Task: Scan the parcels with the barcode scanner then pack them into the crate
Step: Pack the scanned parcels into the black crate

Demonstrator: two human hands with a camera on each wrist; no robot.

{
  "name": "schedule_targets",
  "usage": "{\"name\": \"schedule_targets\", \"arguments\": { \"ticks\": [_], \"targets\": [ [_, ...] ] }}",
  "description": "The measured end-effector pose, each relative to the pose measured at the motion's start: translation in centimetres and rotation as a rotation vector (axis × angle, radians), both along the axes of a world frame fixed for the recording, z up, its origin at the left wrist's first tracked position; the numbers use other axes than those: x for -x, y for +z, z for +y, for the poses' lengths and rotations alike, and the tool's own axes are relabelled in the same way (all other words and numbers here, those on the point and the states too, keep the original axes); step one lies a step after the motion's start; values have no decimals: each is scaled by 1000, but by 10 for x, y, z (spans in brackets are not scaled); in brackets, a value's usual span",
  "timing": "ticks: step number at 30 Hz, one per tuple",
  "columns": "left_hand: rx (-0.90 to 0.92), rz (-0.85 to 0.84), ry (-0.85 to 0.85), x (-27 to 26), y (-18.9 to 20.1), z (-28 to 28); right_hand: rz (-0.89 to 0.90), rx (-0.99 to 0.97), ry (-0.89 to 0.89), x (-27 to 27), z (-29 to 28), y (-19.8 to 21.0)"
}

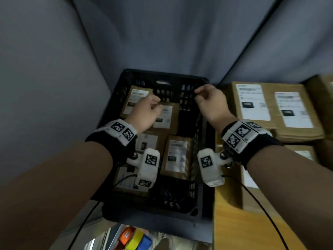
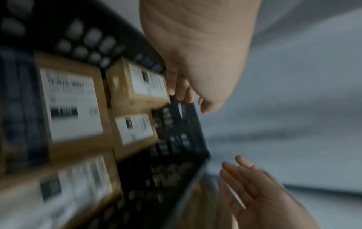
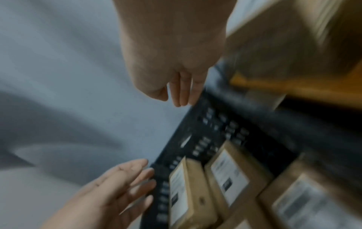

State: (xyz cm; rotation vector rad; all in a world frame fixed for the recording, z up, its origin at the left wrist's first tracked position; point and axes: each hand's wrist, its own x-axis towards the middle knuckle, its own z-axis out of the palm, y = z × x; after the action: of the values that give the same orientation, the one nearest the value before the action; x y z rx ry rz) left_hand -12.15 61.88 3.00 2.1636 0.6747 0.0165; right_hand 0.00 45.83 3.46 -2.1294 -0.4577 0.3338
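A black plastic crate (image 1: 163, 75) stands in the middle and holds several brown parcels (image 1: 177, 156) with white labels facing up. My left hand (image 1: 156, 104) hovers over the far-left parcels, fingers loosely bent and empty. My right hand (image 1: 198, 94) hangs over the crate's far right corner, also empty. The left wrist view shows my left hand (image 2: 186, 94) above the crate wall (image 2: 176, 139) and my right hand (image 2: 252, 182) with fingers spread. The blurred right wrist view shows my right hand (image 3: 178, 94) above the crate (image 3: 205, 131). No barcode scanner shows in any view.
More labelled parcels (image 1: 270, 109) are stacked on a wooden table (image 1: 234, 222) right of the crate. Grey fabric walls (image 1: 54, 69) close in on the left and at the back. Below the crate's near edge sits a bin of orange, yellow and blue items (image 1: 135, 239).
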Motion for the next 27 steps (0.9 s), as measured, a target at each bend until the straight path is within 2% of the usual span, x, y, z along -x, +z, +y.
{"name": "schedule_targets", "arguments": {
  "ticks": [5,10,16,18,20,24,27],
  "targets": [
    [90,-22,-57,-18,14,-67,-201,311,-85,-20,-79,21],
    [106,129,-126,-45,13,-120,-84,825,-199,-35,-133,19],
    [207,235,-129,-73,11,-156,21,862,-135,-54,-142,0],
    [278,256,-115,-78,9,-165,62,786,-129,-56,-141,-4],
    [388,258,-78,-82,4,-172,120,627,-162,-54,-139,-6],
    [633,173,108,-81,-6,-174,301,109,-236,-50,-145,-17],
    [711,106,127,-75,-9,-171,454,-221,-223,-49,-148,-16]
  ]
}}
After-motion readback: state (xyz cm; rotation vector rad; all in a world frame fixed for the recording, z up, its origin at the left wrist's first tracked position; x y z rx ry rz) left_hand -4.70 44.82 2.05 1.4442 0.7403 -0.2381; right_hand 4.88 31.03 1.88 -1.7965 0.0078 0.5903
